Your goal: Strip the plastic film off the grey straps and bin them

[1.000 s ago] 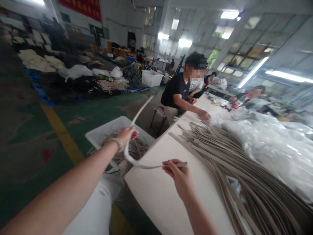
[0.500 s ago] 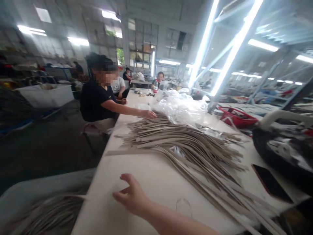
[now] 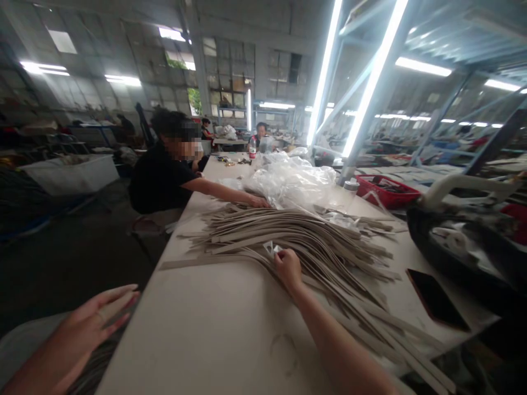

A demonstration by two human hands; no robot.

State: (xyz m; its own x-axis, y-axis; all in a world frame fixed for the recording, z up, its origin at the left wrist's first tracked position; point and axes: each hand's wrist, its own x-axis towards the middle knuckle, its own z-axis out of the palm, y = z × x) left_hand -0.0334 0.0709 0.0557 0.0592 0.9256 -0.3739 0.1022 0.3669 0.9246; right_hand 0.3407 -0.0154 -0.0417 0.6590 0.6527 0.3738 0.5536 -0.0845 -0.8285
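My right hand (image 3: 289, 267) is closed in a pinch on a small crumpled piece of clear plastic (image 3: 270, 248), just above the pile of strips. Under and around it, long flat grey-beige strips (image 3: 304, 233) lie bundled across the white table (image 3: 214, 307), some trailing towards the near right corner. My left hand (image 3: 96, 321) is off the table's left edge, its fingers stretched out and apart. It hangs above a pale bin (image 3: 33, 334) with more strips in it, mostly hidden by the hand and forearm.
Across the strips reaches the arm (image 3: 230, 192) of a person in black seated at the left. Clear plastic bags (image 3: 288, 178) are heaped behind the strips. To the right are a phone (image 3: 436, 299), a black bag (image 3: 448, 258) and a red basket (image 3: 387, 192).
My right hand has moved forward and right from the bare tabletop to the strips and taken hold of the plastic piece. My left hand has come into view. The co-worker leans further forward.
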